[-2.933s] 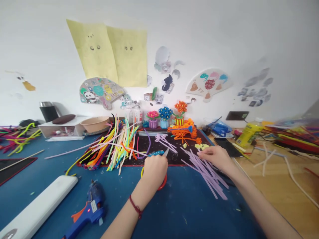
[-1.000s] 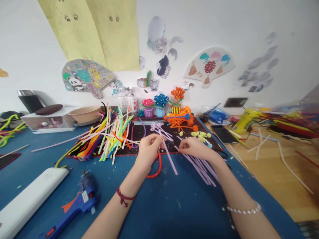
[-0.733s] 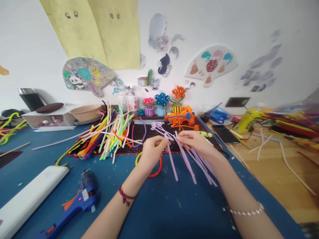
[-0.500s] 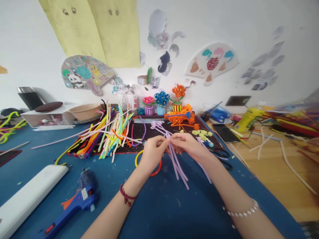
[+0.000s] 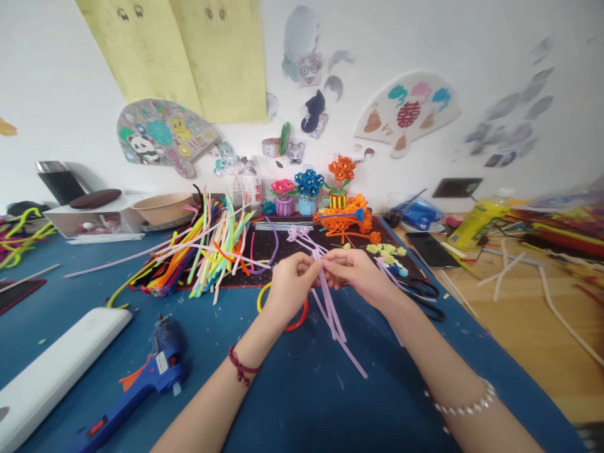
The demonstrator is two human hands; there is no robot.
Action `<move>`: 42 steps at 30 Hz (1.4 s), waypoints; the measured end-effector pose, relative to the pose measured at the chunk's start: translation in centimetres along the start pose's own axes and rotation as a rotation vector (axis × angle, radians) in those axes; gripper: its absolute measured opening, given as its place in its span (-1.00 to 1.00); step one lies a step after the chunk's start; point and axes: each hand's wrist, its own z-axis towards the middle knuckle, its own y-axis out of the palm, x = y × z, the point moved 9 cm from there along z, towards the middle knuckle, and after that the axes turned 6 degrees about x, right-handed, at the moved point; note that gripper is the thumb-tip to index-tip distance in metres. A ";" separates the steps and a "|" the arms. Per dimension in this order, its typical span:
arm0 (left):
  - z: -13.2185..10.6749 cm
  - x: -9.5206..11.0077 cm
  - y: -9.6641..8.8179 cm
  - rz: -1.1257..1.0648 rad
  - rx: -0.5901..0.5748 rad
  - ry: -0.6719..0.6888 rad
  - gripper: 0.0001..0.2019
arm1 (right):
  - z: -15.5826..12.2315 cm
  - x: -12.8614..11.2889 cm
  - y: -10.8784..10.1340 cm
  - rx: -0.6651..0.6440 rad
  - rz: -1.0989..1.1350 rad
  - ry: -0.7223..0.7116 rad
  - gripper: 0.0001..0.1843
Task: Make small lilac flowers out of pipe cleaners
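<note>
Light purple pipe cleaners (image 5: 333, 314) hang down from between my two hands, their loose ends spreading over the blue table. My left hand (image 5: 295, 283) pinches them from the left, thumb against fingertips. From the right, my right hand (image 5: 356, 270) pinches the same strands close by, so the fingertips nearly meet. Just beyond my fingers lies a looped light purple pipe-cleaner flower (image 5: 298, 234); whether it joins the held strands is hard to make out. Partly behind my left wrist are a yellow and red ring of scissors handles or similar (image 5: 296, 321).
A bundle of coloured pipe cleaners (image 5: 221, 251) lies left of my hands. Nearer on the left are a blue glue gun (image 5: 163, 365) and a long white device (image 5: 66, 358). Black-handled scissors (image 5: 431, 302) rest at right. Small potted pipe-cleaner flowers (image 5: 307, 189) stand along the wall.
The hanging purple ends have shifted, one now reaching lower and farther right. Both hands keep their pinch in nearly the same place. The view has moved slightly.
</note>
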 end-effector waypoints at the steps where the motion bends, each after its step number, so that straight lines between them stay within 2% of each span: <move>1: 0.0 0.0 0.0 -0.007 0.001 -0.001 -0.75 | 0.0 -0.1 0.0 -0.004 -0.004 -0.005 -0.64; 11: 0.1 0.4 -0.4 -0.054 0.055 0.027 -0.77 | -0.3 -0.2 0.3 -0.059 -0.053 0.000 -0.62; 20: 0.2 0.6 -0.7 0.012 0.093 0.070 -0.78 | -0.7 0.3 0.9 -0.140 -0.213 0.049 -0.56; 25: -0.1 0.8 -0.6 0.041 0.106 0.101 -0.77 | -0.7 0.3 1.1 -0.149 -0.209 0.045 -0.56; 31: -0.1 0.5 0.4 0.027 0.030 0.068 -0.75 | -0.7 0.3 0.7 -0.124 -0.193 0.082 -0.53; 33: -0.1 0.9 0.2 0.176 0.040 0.112 -0.73 | -0.6 -0.1 -0.2 -0.088 -0.214 0.071 -0.52; 35: -0.4 1.6 0.2 0.485 0.056 0.191 -0.73 | -0.4 -0.4 -1.4 -0.025 -0.213 0.053 -0.53; 37: -1.1 1.8 0.9 0.820 0.023 0.239 -0.75 | -0.3 -0.6 -2.5 0.035 -0.202 0.039 -0.55; 39: -2.0 1.3 1.9 1.051 -0.063 0.233 -0.72 | -0.2 -0.6 -3.1 0.067 -0.200 0.033 -0.56; 42: -3.9 0.6 4.3 1.162 -0.260 0.267 -0.67 | -0.2 -0.5 -3.1 0.070 -0.204 0.031 -0.56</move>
